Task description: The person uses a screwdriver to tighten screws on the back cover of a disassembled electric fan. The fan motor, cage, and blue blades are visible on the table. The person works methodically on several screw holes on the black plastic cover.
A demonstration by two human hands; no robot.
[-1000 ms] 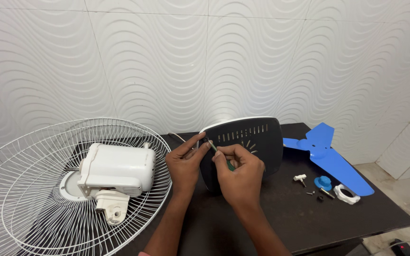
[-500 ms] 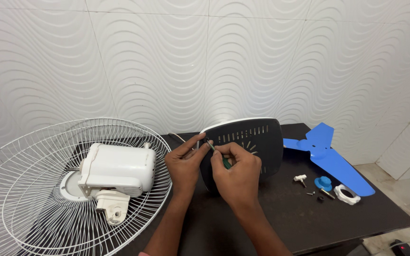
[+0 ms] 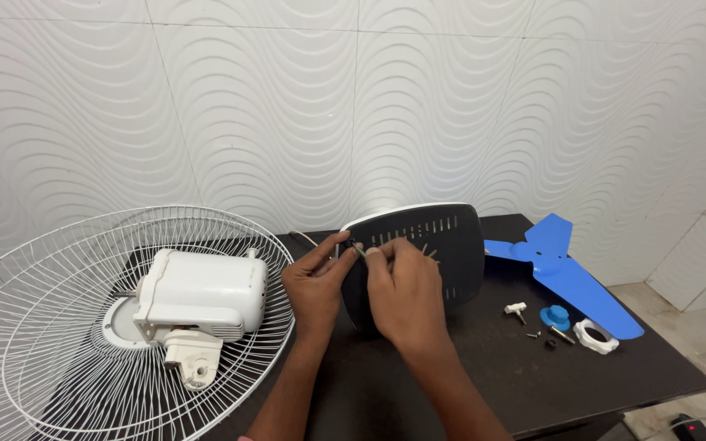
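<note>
A black vented fan cover (image 3: 451, 245) stands tilted on the dark table (image 3: 533, 384). My left hand (image 3: 314, 284) pinches the cover's upper left edge. My right hand (image 3: 406, 292) is closed around a small screwdriver, and only its thin metal tip (image 3: 358, 250) shows between my two hands at the cover's slots. The handle is hidden under my fingers. Both hands touch each other in front of the cover.
A white fan motor housing (image 3: 206, 292) lies on a white wire guard (image 3: 59, 351) at the left. At the right lie a blue fan blade (image 3: 567, 265), a blue cap (image 3: 555, 316), a white ring nut (image 3: 596, 336), a small white knob (image 3: 516, 309) and loose screws (image 3: 546, 339).
My right hand has slid left and up to meet my left hand, and the screwdriver's green handle is now covered. The cover and the other parts have not moved.
</note>
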